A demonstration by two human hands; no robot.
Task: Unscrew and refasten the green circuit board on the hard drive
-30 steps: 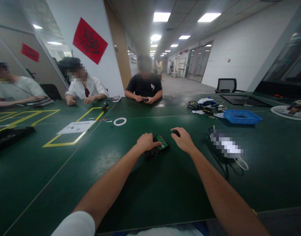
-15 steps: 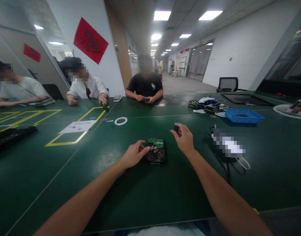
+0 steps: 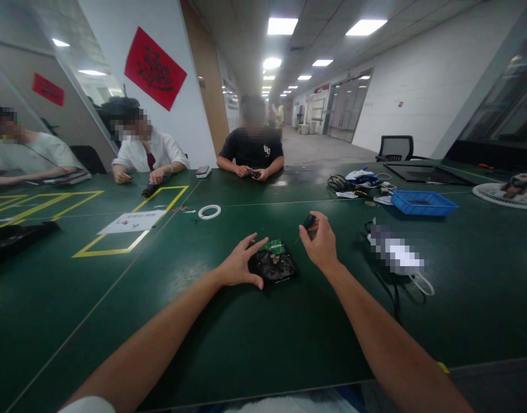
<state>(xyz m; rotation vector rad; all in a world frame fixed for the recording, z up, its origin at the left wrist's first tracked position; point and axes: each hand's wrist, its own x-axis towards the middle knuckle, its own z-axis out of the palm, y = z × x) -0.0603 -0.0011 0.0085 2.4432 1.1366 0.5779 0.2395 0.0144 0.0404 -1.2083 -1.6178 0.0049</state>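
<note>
A black hard drive (image 3: 274, 267) with a green circuit board (image 3: 275, 246) along its far edge lies on the table in front of me. My left hand (image 3: 240, 264) spans the drive's left side, fingers at the far corner and thumb at the near one. To the right, raised above the table, my right hand (image 3: 321, 238) pinches a small screwdriver (image 3: 309, 221) by its dark handle. Its thin shaft slants down toward the drive, with the tip apart from it.
On the right are a blue tray (image 3: 422, 203), a blurred-out device (image 3: 396, 249) with a white cable, and a tangle of cables (image 3: 360, 182). A white ring (image 3: 209, 212) and a paper sheet (image 3: 132, 221) lie left. Several people sit across the green table (image 3: 194, 344).
The drive has turned on the table, and my left hand has spread around its left side. In my right hand the screwdriver has tilted, showing its shaft. A co-worker's hand moved left.
</note>
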